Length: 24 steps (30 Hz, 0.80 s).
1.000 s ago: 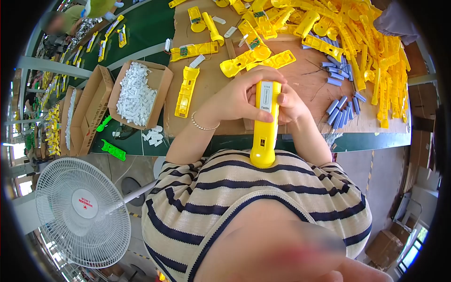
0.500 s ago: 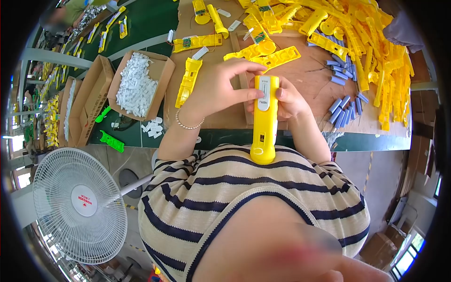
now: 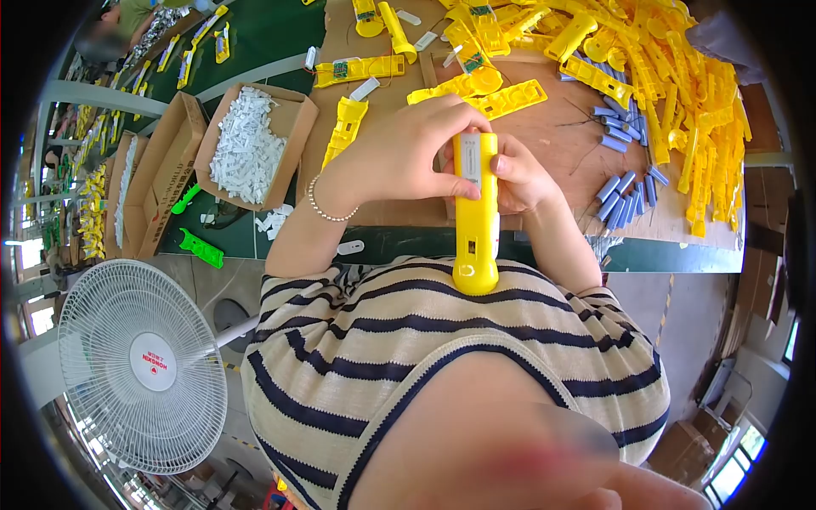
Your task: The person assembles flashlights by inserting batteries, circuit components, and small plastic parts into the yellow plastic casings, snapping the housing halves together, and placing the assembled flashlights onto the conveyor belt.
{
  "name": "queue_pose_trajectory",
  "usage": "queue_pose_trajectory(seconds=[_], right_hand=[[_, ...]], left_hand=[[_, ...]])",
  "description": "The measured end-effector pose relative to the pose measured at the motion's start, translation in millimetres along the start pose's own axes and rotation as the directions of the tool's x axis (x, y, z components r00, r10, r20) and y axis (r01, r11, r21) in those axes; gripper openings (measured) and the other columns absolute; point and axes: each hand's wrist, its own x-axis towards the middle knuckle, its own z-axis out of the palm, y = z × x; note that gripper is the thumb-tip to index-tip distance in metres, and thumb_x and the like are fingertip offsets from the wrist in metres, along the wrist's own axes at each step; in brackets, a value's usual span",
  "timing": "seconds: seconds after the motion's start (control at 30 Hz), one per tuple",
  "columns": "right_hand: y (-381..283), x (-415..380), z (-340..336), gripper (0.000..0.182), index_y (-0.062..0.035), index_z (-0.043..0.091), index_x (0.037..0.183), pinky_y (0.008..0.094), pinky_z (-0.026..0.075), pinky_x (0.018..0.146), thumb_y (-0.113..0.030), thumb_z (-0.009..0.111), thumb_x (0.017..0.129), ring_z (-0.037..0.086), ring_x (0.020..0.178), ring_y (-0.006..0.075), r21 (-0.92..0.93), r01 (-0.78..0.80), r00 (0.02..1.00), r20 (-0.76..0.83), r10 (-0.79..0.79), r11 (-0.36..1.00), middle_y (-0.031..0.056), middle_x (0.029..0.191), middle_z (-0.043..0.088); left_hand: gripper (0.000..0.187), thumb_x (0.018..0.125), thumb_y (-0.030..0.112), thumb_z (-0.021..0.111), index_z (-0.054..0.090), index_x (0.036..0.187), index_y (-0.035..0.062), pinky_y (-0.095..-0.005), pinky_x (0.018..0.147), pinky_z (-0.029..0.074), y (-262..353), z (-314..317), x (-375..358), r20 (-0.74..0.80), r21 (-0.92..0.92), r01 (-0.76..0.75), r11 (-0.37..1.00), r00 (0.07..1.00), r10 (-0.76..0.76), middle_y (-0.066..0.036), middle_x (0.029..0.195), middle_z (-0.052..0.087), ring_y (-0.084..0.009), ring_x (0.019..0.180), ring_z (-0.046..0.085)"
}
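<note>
A yellow flashlight [image 3: 476, 234] stands nearly upright in the view, its rounded lower end against the striped shirt. My left hand [image 3: 421, 153] is closed around the upper end from the left, with its thumb over the lower part of a pale grey panel [image 3: 471, 157]. From the right, my right hand [image 3: 520, 174] grips the flashlight's upper side, thumb along the edge and the other fingers mostly hidden behind. Just beyond the hands lies an open yellow casing half [image 3: 512, 99]. Another yellow casing half [image 3: 345, 129] is partly covered by my left arm.
Yellow casings [image 3: 680, 110] are heaped at the back right, beside blue cylindrical batteries [image 3: 620, 200]. A cardboard box [image 3: 297, 136] of small white parts stands to the left. Nearer, a white fan [image 3: 144, 365] stands beside me. Another person [image 3: 127, 25] is at the far left.
The flashlight has turned slightly, so its panel shows narrower and farther left. My left thumb now covers the panel's lower part, and my left forearm has moved outward to the left.
</note>
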Motion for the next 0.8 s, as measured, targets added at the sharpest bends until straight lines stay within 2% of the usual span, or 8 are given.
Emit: queue_pose_trajectory(seconds=[0.1,0.17,0.2,0.33,0.43,0.53,0.73,0.8], right_hand=[[-13,0,1,0.057,0.0059,0.051,0.119,0.0328,0.054,0.08,-0.03,0.073,0.081,0.064,0.091,0.0208,-0.131,0.153,0.958,-0.223,-0.179,0.98,0.0145,0.103,0.062],[-21,5,8,0.051,0.0077,0.05,0.12,0.0318,0.054,0.079,-0.021,0.071,0.083,0.064,0.091,0.0201,-0.353,0.235,0.815,-0.437,-0.382,0.906,0.0141,0.103,0.063],[-25,5,18,0.048,0.0102,0.049,0.121,0.0297,0.054,0.08,-0.01,0.07,0.083,0.064,0.093,0.019,-0.526,0.201,0.76,-0.449,-0.471,0.826,0.0142,0.104,0.063],[-15,6,20,0.049,0.0092,0.054,0.117,0.0276,0.052,0.08,-0.011,0.075,0.078,0.063,0.093,0.0164,-0.674,0.292,0.733,-0.299,-0.611,0.679,0.0126,0.104,0.063],[-14,5,20,0.033,0.0038,0.064,0.104,0.0249,0.05,0.074,-0.011,0.075,0.076,0.061,0.084,0.0127,-0.882,0.031,0.729,-0.303,-0.614,0.471,0.0091,0.097,0.065],[-9,2,17,0.016,0.0017,0.066,0.094,0.0213,0.046,0.07,-0.002,0.068,0.079,0.056,0.08,0.0086,-0.871,-0.033,0.753,-0.344,-0.561,0.49,0.0042,0.093,0.063],[-8,2,23,0.009,-0.0005,0.067,0.081,0.0255,0.045,0.063,-0.006,0.07,0.075,0.056,0.07,0.0128,-0.872,0.038,0.668,-0.341,-0.662,0.488,0.0042,0.077,0.062],[-1,2,28,0.008,-0.0003,0.067,0.08,0.0293,0.046,0.063,-0.005,0.069,0.074,0.057,0.069,0.0177,-0.96,0.006,0.678,-0.203,-0.706,0.281,0.0065,0.075,0.062]], left_hand=[[0.062,0.075,0.03,0.076,0.05,0.126,0.0062,-0.0291,0.077,0.046,3,21,-2,-0.265,-0.125,0.144,0.982,0.949,-0.173,-0.008,0.104,0.056,-0.0187,0.09,0.057],[0.067,0.083,0.024,0.069,0.038,0.138,0.0042,-0.0277,0.085,0.046,13,32,-8,-0.112,-0.3,0.262,0.917,0.945,-0.307,-0.01,0.118,0.052,-0.0171,0.099,0.057],[0.067,0.085,0.022,0.066,0.033,0.141,0.0037,-0.0288,0.09,0.044,12,45,-8,-0.18,-0.304,0.19,0.933,0.951,-0.252,-0.011,0.124,0.049,-0.018,0.107,0.054],[0.067,0.091,0.015,0.056,0.02,0.144,-0.0021,-0.0361,0.108,0.028,6,66,-11,-0.287,-0.536,0.117,0.836,0.906,-0.311,-0.02,0.142,0.036,-0.0294,0.132,0.037],[0.064,0.092,0.012,0.052,0.018,0.144,-0.0036,-0.0354,0.108,0.028,1,75,-14,-0.283,-0.733,0.07,0.676,0.873,-0.397,-0.021,0.143,0.034,-0.0294,0.133,0.036],[0.059,0.093,0.009,0.048,0.02,0.143,-0.005,-0.0355,0.108,0.028,-2,74,-14,-0.333,-0.564,0.082,0.822,0.888,-0.318,-0.021,0.142,0.035,-0.0293,0.133,0.036],[0.053,0.094,0.005,0.042,0.022,0.141,-0.005,-0.0358,0.106,0.031,2,76,-12,-0.358,-0.525,0.133,0.84,0.862,-0.36,-0.019,0.138,0.039,-0.0282,0.128,0.04],[0.053,0.093,0.004,0.041,0.021,0.141,-0.0038,-0.0353,0.106,0.031,2,80,-10,-0.398,-0.577,0.104,0.81,0.831,-0.39,-0.018,0.137,0.038,-0.0258,0.126,0.041]])
